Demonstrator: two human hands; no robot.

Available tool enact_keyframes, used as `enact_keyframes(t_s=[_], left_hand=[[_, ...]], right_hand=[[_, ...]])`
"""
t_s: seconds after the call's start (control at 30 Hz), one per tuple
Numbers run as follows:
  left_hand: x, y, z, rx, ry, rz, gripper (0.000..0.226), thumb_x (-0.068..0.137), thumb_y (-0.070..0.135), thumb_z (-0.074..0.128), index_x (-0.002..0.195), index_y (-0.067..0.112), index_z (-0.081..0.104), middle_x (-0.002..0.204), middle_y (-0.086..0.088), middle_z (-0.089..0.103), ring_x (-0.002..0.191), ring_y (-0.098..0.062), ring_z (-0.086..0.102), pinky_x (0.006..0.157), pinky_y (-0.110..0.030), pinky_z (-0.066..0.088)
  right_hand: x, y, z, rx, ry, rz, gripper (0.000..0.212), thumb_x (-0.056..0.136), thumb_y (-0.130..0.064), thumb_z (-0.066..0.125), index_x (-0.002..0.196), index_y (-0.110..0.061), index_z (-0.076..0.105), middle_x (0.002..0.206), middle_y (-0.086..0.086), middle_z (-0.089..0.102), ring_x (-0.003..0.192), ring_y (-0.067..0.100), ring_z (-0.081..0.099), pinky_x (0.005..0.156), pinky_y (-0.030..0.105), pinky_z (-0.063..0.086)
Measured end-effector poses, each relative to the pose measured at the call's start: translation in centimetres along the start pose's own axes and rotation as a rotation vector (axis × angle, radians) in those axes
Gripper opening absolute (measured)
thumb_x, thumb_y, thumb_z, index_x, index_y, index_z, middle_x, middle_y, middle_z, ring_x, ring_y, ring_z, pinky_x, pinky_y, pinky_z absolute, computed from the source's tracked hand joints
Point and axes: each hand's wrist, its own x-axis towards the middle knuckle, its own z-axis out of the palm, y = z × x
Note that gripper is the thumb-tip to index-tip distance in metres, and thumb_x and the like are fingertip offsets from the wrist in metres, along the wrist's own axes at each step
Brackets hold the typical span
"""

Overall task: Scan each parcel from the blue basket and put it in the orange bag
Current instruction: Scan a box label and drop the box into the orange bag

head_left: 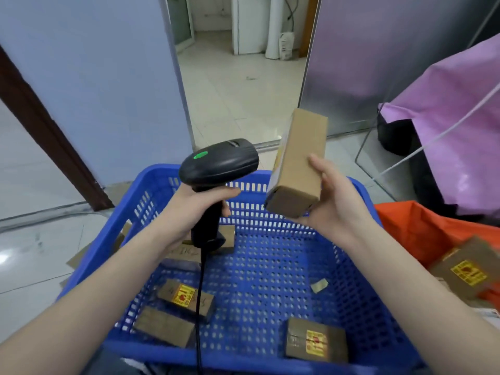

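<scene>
Parcels, small brown cardboard boxes (315, 339), lie unscanned in the blue plastic basket (270, 266) below my hands. Left hand (194, 207) grips the black scanner (219, 165); right hand (335, 198) clasps a tall brown box (297, 163). Right: orange bag (416, 228), partly filled.

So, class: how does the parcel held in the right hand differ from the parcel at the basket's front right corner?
The held parcel is up in the air, gripped by the right hand; the corner parcel lies flat in the blue basket. The held parcel's visible faces are plain; the corner parcel's top carries a yellow-and-red sticker. The held parcel stands nearly on end. Both are brown cardboard boxes.
</scene>
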Motion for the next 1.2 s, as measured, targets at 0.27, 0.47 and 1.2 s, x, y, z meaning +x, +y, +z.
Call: enact_keyframes(t_s=[0.27,0.47,1.2], left_hand=[[1.0,0.0,0.8,-0.294,-0.014,-0.173,0.064,0.069,0.026,0.072,0.126,0.0,0.055,0.06,-0.006,0.058,0.048,-0.012,0.054,0.054,-0.024,0.049],[2.1,-0.5,0.0,-0.271,-0.056,-0.189,0.07,0.064,0.031,0.077,0.124,0.001,0.057,0.072,-0.02,0.056,0.053,-0.015,0.054,0.058,-0.03,0.045],[1.5,-1.6,-0.8,0.026,-0.059,-0.09,0.019,0.072,0.03,0.072,0.079,0.015,0.061,0.057,-0.004,0.055,0.058,-0.015,0.055,0.07,-0.031,0.049]], right_hand=[[0.3,1.8,-0.6,0.124,-0.239,0.052,0.045,0.099,-0.044,0.035,0.132,-0.022,0.056,0.125,0.01,0.065,0.114,0.03,0.062,0.085,0.048,0.052],[2.2,2.2,-0.9,-0.079,-0.117,0.117,0.051,0.096,-0.056,0.033,0.124,-0.025,0.061,0.111,0.005,0.072,0.098,0.023,0.071,0.069,0.038,0.056],[3.9,4.5,-0.4,-0.367,0.213,-0.209,0.058,0.079,-0.015,0.075,0.122,-0.024,0.036,0.111,-0.007,0.058,0.1,0.012,0.06,0.077,0.03,0.051]])
